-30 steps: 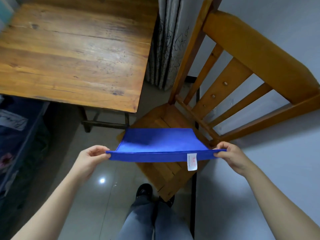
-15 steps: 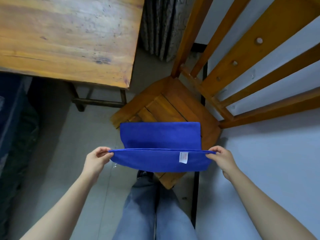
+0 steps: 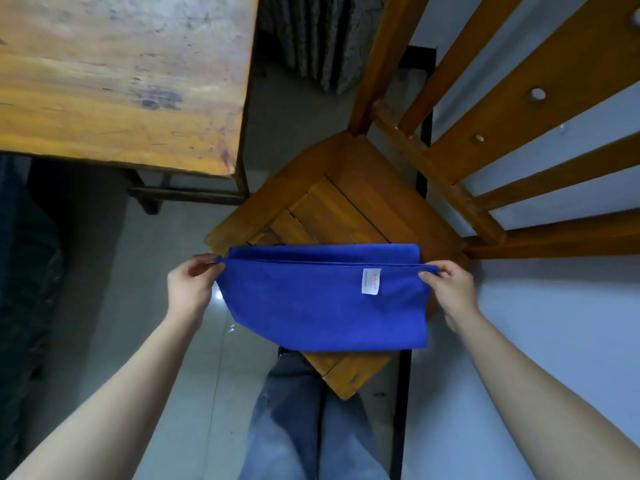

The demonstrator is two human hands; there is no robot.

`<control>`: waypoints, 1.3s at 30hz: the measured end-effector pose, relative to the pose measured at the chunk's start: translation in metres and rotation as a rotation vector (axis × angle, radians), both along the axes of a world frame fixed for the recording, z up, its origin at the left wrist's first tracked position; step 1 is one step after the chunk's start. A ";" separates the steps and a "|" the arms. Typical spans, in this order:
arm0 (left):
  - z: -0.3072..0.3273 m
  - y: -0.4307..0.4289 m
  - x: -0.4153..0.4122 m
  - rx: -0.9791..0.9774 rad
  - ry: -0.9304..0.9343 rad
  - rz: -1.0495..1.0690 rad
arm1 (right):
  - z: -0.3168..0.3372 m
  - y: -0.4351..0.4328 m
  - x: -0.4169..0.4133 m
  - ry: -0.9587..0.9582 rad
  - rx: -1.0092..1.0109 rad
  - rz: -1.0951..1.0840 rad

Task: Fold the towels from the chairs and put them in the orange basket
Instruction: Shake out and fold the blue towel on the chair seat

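The blue towel covers the near part of the chair seat, so only the far slats and one front corner below the cloth show. The chair's back runs out of the picture at the top and right. The desk is cut off at the top and left, and the dark mass beneath it on the left is too dim to identify. The print on the towel's white label is too small to read. A grey curtain shows only its lower folds at the top edge.

The towel is folded double and held in the air just over the seat. Its fold line runs level between the hands, with the near layer hanging towards the person's jeans. Whether the far layer touches the seat cannot be told.

The left hand pinches the towel's left end, thumb on top and fingers curled under the cloth. The right hand pinches the right end in the same way, its fingertips partly hidden by the fabric. Both forearms reach forward, well apart, keeping the fold taut.
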State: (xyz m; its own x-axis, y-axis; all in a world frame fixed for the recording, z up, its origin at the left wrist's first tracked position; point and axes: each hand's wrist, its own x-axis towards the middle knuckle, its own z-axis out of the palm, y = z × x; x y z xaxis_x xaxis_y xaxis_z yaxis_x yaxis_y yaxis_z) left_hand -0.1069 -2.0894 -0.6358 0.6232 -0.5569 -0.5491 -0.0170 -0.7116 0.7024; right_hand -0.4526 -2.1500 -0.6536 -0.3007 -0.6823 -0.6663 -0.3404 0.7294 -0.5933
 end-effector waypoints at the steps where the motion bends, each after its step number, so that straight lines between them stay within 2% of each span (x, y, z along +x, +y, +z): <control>1: -0.003 -0.004 0.000 0.011 -0.007 0.015 | -0.004 -0.002 0.001 0.005 0.000 0.000; 12: -0.045 -0.022 0.003 0.055 -0.007 0.070 | -0.031 -0.020 0.015 0.049 -0.021 -0.028; 19: -0.060 -0.024 0.009 0.069 -0.030 0.006 | -0.039 -0.031 0.021 0.161 -0.034 0.150; 23: -0.067 -0.025 0.009 0.111 -0.053 -0.001 | -0.041 -0.039 0.026 0.305 0.010 0.274; 29: -0.070 -0.035 0.007 0.217 -0.175 -0.089 | -0.043 -0.044 0.034 0.375 0.094 0.280; 31: -0.066 -0.037 0.005 0.244 -0.282 -0.179 | -0.040 -0.044 0.036 0.377 0.099 0.238; 33: -0.060 -0.031 0.002 0.246 -0.448 -0.321 | -0.033 -0.037 0.037 0.500 0.050 0.281; 36: -0.055 -0.006 -0.018 0.171 -0.703 -0.735 | -0.024 -0.004 0.041 0.772 -0.272 0.663; 38: -0.057 0.012 -0.040 0.124 -0.747 -1.032 | -0.030 0.025 0.047 0.793 -0.431 0.945; 39: -0.060 0.021 -0.051 0.138 -0.743 -1.154 | -0.037 0.039 0.048 0.787 -0.434 1.074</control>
